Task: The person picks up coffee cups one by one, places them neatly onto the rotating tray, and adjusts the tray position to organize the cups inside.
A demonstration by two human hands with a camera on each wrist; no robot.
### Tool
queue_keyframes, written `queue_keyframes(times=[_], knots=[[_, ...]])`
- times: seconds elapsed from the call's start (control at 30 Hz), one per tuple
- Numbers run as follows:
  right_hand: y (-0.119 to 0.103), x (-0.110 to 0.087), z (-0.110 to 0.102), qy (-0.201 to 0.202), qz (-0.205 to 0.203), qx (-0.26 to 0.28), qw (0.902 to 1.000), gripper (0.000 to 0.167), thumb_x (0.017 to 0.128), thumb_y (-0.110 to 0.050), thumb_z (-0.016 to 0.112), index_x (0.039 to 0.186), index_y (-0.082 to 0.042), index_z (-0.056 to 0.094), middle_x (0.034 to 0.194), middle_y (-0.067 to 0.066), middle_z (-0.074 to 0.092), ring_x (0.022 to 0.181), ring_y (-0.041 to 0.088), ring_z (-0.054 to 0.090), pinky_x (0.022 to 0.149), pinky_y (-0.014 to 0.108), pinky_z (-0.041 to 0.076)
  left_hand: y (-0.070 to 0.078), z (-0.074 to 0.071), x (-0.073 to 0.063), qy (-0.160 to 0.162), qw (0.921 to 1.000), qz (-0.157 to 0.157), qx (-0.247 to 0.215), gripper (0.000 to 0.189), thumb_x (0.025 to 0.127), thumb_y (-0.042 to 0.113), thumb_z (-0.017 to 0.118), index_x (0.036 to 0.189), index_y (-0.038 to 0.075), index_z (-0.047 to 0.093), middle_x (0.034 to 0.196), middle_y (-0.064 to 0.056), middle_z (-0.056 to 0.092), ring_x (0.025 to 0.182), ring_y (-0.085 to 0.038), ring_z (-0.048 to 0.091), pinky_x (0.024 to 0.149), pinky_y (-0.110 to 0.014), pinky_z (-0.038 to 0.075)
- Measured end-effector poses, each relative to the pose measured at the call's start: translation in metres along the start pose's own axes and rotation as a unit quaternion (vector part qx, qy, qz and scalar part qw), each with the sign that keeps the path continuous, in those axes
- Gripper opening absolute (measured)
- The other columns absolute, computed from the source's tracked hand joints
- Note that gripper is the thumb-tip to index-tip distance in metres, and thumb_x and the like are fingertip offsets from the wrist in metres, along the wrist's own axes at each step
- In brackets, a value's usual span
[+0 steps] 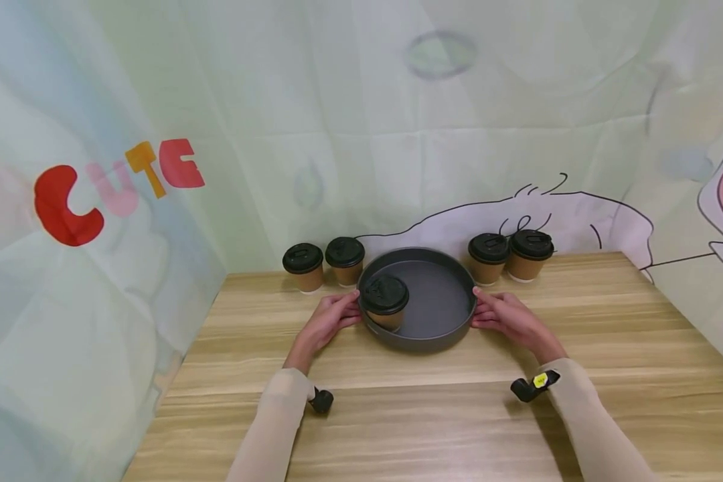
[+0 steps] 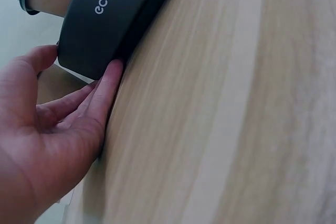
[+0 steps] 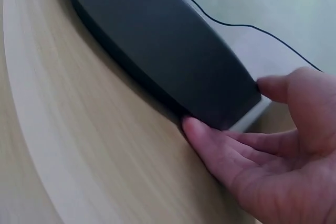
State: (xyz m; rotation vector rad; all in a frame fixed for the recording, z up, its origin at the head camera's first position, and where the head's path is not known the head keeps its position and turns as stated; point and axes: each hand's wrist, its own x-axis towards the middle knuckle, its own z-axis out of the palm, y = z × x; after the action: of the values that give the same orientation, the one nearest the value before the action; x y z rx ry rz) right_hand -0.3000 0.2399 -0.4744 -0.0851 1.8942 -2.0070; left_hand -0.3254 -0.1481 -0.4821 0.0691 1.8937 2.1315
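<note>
A round dark grey tray [image 1: 436, 301] with a raised rim is at the middle of the wooden table. One brown paper coffee cup [image 1: 388, 314] with a black lid stands inside it, by the left wall. My left hand [image 1: 330, 320] grips the tray's left side, thumb at the rim and fingers at the lower edge. Opposite, my right hand [image 1: 509, 320] holds the right side in the same way. White "ecoco" lettering marks the tray wall [image 2: 100, 30] in the left wrist view. In the right wrist view, fingertips [image 3: 195, 127] touch the tray's bottom edge.
Two lidded coffee cups, a left one [image 1: 303, 268] and its neighbour [image 1: 345, 261], stand behind the tray's left side. Two more, an inner cup [image 1: 488, 260] and an outer cup [image 1: 528, 256], stand to the right. A printed curtain [image 1: 349, 134] hangs behind the table [image 1: 410, 428].
</note>
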Motion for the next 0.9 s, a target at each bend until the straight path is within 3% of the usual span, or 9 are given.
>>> queue_keyframes(times=[0.1,0.2,0.33,0.5,0.77,0.9], knots=[[0.001,0.003,0.005,0.03,-0.007,0.008,0.9995,0.048,0.112,-0.032,0.049,0.122,0.015,0.046,0.089,0.008,0.069,0.076,0.013,0.071,0.08,0.032,0.062,0.0,0.0,0.0,-0.003,1.0,0.004,-0.002,0.041,0.109,0.019,0.054,0.129,-0.017,0.053,0.101,-0.012,0.064,0.09,-0.015,0.066,0.086,-0.028,0.06],[0.001,0.003,0.006,0.033,-0.006,0.024,0.9991,0.042,0.112,-0.028,0.049,0.119,0.014,0.047,0.085,0.007,0.069,0.073,0.014,0.071,0.079,0.032,0.063,-0.001,-0.001,0.001,-0.007,0.9999,0.005,-0.008,0.042,0.108,0.02,0.056,0.129,-0.017,0.053,0.101,-0.012,0.065,0.09,-0.015,0.067,0.086,-0.028,0.06],[0.002,-0.002,0.0,-0.013,0.004,0.03,0.9995,0.033,0.112,-0.022,0.049,0.108,0.011,0.056,0.084,0.011,0.072,0.078,0.019,0.074,0.083,0.037,0.063,-0.003,-0.003,0.002,-0.014,0.9998,0.011,-0.013,0.041,0.108,0.017,0.053,0.13,-0.018,0.053,0.103,-0.014,0.066,0.09,-0.016,0.068,0.086,-0.029,0.06],[-0.001,-0.007,-0.005,-0.069,0.026,0.0,0.9973,0.037,0.112,-0.024,0.05,0.104,0.01,0.061,0.093,0.017,0.073,0.086,0.023,0.075,0.086,0.039,0.062,-0.002,-0.003,0.0,-0.019,0.9997,0.015,-0.006,0.038,0.108,0.013,0.049,0.13,-0.018,0.054,0.105,-0.016,0.067,0.092,-0.018,0.068,0.088,-0.031,0.06],[0.001,0.0,0.002,0.009,-0.001,0.026,0.9996,0.043,0.112,-0.029,0.05,0.119,0.013,0.049,0.09,0.009,0.069,0.08,0.015,0.072,0.085,0.034,0.062,-0.001,-0.002,-0.001,-0.011,0.9999,0.009,-0.009,0.038,0.109,0.012,0.048,0.131,-0.017,0.054,0.105,-0.015,0.066,0.091,-0.017,0.067,0.086,-0.029,0.06],[0.002,-0.001,0.002,-0.001,-0.005,0.035,0.9994,0.038,0.112,-0.026,0.05,0.117,0.012,0.05,0.088,0.008,0.07,0.078,0.015,0.072,0.085,0.034,0.062,-0.001,-0.002,-0.001,-0.01,0.9998,0.01,-0.01,0.038,0.109,0.013,0.048,0.13,-0.017,0.053,0.104,-0.014,0.066,0.09,-0.016,0.067,0.085,-0.029,0.06]])
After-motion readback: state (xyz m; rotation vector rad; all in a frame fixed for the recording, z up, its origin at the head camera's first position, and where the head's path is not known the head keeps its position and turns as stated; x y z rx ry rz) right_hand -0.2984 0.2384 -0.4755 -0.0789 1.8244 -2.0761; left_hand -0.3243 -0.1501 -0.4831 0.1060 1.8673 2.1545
